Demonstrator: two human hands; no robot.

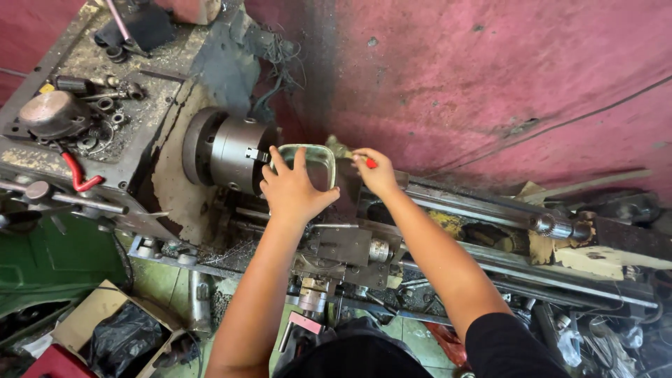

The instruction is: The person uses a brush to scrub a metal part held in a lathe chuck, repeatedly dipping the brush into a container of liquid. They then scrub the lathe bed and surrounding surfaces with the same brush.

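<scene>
Just then my left fingers (280, 164) were spread and pressed flat against a clear, rounded-rectangular shield (313, 162), my left hand (294, 190) bracing it from the near side where it stood upright just beside the jaws of the steel chuck (234, 152). My right hand (378, 171) sat on the far side of the shield, its fingers (362, 158) pressed together and pinching a small red-handled tool (370, 162) whose tip pointed toward the shield's upper right corner; whether the tip actually touched the shield I could not tell. Both my forearms reached out over the carriage (343, 252) with its grey block and knurled knob, so the shield hung between chuck and toolpost, above the bed rails (476, 210) that ran off to the right. By my reckoning I was at the stage of fixing or adjusting the shield at its corner, one hand steadying while the other worked the tool. That kind of move would have called for the left hand to stay firm so the clear piece did not swing, and for small, careful turns from the right, clear of the chuck. Farther left, the headstock top (105, 91) carried rings, bolts, a round metal cap and a red hook, and a cardboard box (105, 325) with a black bag sat on the floor.
</scene>
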